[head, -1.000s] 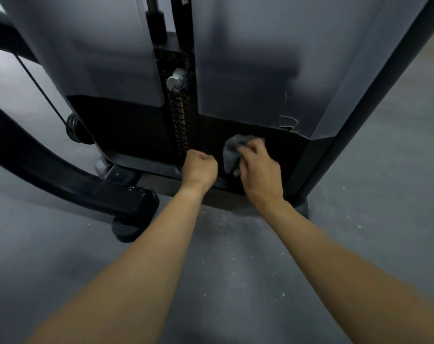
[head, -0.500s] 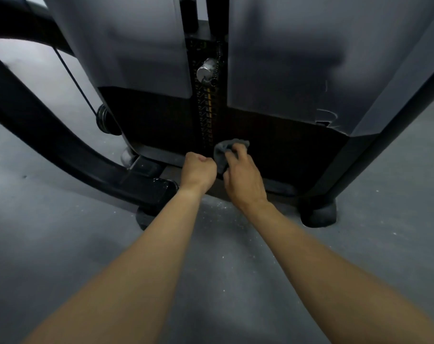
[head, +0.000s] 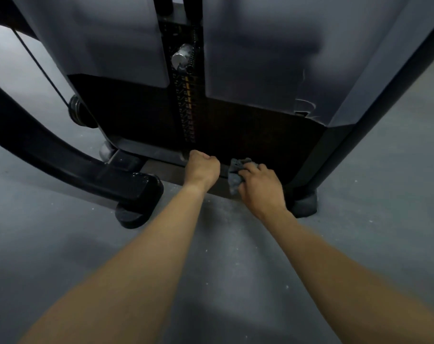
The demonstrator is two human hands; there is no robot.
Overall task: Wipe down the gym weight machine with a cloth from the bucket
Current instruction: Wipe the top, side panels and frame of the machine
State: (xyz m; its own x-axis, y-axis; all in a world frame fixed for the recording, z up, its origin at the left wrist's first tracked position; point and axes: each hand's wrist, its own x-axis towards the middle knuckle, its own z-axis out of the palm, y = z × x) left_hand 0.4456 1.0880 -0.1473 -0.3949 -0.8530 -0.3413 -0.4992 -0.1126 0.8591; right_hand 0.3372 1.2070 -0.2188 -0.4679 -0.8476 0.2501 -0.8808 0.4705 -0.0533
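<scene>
Right hand [head: 259,187] grips the cloth [head: 236,173] against the machine [head: 260,135] base, low by the floor. Left hand [head: 203,167] is a fist, holding nothing afaict. Risk imo: cloth snags the weight stack [head: 187,105] pin, or knuckles scrape the frame edge.

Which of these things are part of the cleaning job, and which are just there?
In the job: grey cloth, right hand gripping it, the machine's dark lower panel, left hand fisted at its base.
Just there: selector pin, cable pulley, rubber foot, floor.
</scene>
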